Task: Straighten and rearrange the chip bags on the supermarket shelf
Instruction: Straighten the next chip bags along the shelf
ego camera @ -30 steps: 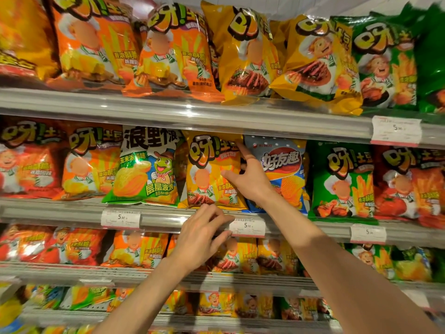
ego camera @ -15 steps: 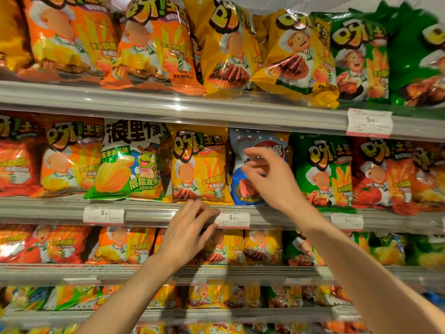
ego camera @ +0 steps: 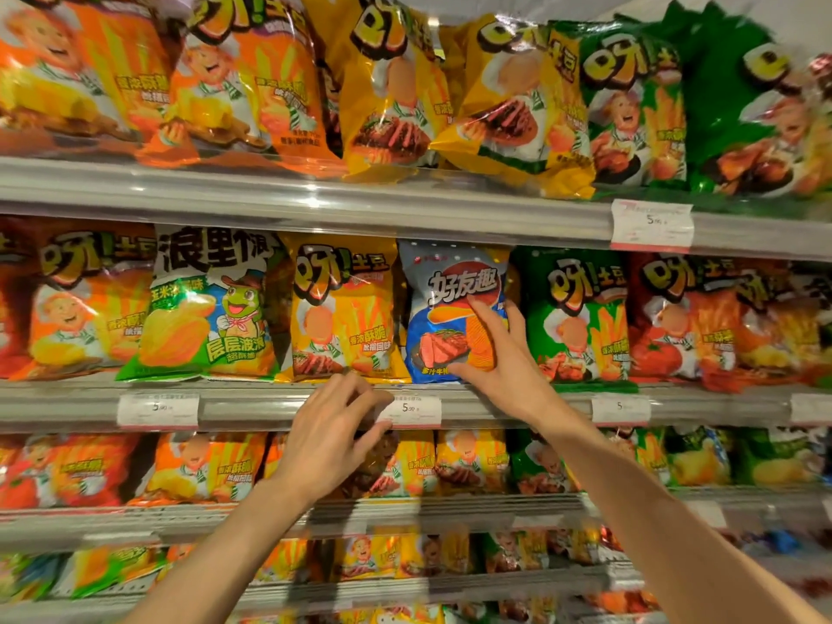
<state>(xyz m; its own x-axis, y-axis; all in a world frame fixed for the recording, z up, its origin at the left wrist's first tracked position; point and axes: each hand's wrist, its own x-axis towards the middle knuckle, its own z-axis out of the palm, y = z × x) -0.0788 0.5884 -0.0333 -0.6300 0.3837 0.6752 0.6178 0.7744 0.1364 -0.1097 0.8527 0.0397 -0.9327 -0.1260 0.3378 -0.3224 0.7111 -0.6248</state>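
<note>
Head view. Blue chip bag (ego camera: 443, 308) is standing on the middle shelf (ego camera: 270, 405), wedged between a yellow bag (ego camera: 342, 308) at its 9 o'clock and a green bag (ego camera: 581, 313) at its 3 o'clock. Bag's lower right is being gripped by the right hand (ego camera: 499, 353), thumb across the front, fingers curled at the side edge. Left hand (ego camera: 333, 436) is being held loosely spread at 7 o'clock of the blue bag, in front of the shelf lip by a price tag (ego camera: 412, 409), nothing grasped. Judgement: bag is best being squared upright with gentle pressure, the neighbours being steadied by the free hand, crushing being avoided.
</note>
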